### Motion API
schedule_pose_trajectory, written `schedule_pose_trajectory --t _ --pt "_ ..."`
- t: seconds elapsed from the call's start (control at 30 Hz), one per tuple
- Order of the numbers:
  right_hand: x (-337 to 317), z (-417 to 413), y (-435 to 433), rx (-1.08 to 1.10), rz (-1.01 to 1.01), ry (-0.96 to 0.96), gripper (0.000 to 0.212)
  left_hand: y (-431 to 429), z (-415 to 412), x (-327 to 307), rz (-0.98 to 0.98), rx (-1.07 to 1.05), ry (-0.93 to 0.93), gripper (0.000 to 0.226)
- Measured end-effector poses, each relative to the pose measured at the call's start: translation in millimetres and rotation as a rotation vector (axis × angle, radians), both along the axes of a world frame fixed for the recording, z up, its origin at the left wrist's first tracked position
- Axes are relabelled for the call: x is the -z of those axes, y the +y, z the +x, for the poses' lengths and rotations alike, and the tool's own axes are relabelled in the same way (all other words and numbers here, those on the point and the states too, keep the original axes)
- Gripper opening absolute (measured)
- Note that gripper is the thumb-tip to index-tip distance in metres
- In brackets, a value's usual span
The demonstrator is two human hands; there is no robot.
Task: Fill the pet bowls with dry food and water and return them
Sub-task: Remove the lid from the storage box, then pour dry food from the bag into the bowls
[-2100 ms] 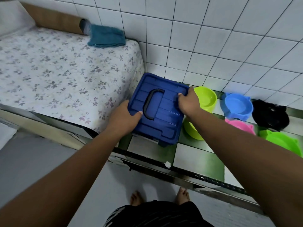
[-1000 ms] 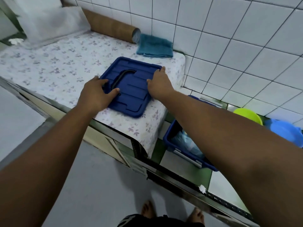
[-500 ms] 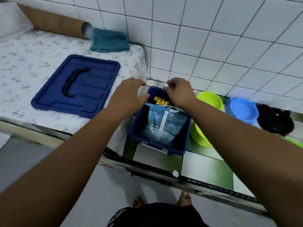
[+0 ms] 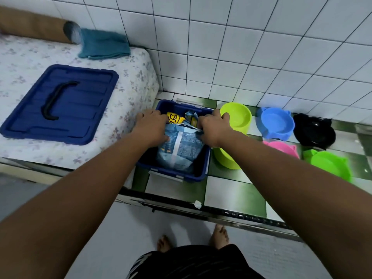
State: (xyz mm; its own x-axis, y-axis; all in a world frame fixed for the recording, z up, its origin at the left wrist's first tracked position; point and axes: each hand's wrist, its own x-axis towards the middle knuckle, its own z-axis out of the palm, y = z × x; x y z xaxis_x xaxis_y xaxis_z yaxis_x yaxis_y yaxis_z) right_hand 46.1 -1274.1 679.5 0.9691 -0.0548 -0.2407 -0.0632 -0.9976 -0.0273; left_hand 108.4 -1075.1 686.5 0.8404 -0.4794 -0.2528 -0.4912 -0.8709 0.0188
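head view: left hand [image 4: 153, 127] and right hand [image 4: 213, 129] both reach into the open blue bin [image 4: 199, 172] on the tiled counter [image 4: 227, 190], fingers curled round the top of the blue dry food bag [image 4: 179, 152] standing inside it. bin lid [image 4: 60, 103] lies flat on the floral cloth [image 4: 132, 77] to the left, apart from the bin. bowls sit right of the bin: lime bowl [image 4: 237, 115] just beside it, then blue bowl [image 4: 275, 123], black bowl [image 4: 314, 131], pink bowl [image 4: 281, 147], green bowl [image 4: 330, 164].

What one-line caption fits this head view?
Left hand and right hand grip the food bag in the open blue bin; lid aside, pet bowls alongside.
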Motion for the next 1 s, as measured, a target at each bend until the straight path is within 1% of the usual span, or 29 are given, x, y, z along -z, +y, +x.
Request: schedule_pose_trajectory --t 0.03,0.1,0.2,0.27,0.3,0.37,0.43,0.6,0.73,0.83,0.93,1.0 --pt "0 -1 0 0.004 0.022 0.000 0.028 1 1 -2 -0.005 -0.017 0.004 0.058" --pt "0 -4 -2 0.008 0.097 -0.027 0.021 5 3 -7 -0.064 -0.054 0.010 0.046" --pt "1 -10 -6 0.063 0.300 -0.105 0.018 14 6 -11 -0.223 -0.115 0.047 0.024" --pt "5 -14 -9 0.095 0.442 -0.152 0.018 20 3 -13 -0.360 -0.159 0.140 0.011" --pt "8 -16 -11 0.115 0.547 -0.176 0.018 23 1 -14 -0.423 -0.180 0.177 0.007" --pt "10 -20 -13 0.167 0.782 -0.234 0.021 28 -2 -16 -0.511 -0.191 0.205 0.011" --pt "7 -25 -14 0.223 0.926 -0.302 0.024 33 -4 -17 -0.578 -0.182 0.216 0.013" --pt "2 -34 -11 0.307 1.108 -0.461 0.020 39 -12 -23 -0.780 -0.183 0.225 0.011" --pt "-4 -38 -7 0.427 1.221 -0.591 0.017 31 -21 -37 -0.926 -0.143 0.239 0.006" --pt "-16 -41 -6 0.529 1.394 -0.701 0.018 20 -23 -57 -1.046 -0.113 0.230 0.011" --pt "-28 -47 -13 0.636 1.677 -0.740 0.028 1 -27 -85 -1.116 -0.059 0.215 0.013" --pt "-30 -55 -19 0.586 1.807 -0.698 0.040 -12 -30 -103 -1.140 -0.004 0.199 0.025"
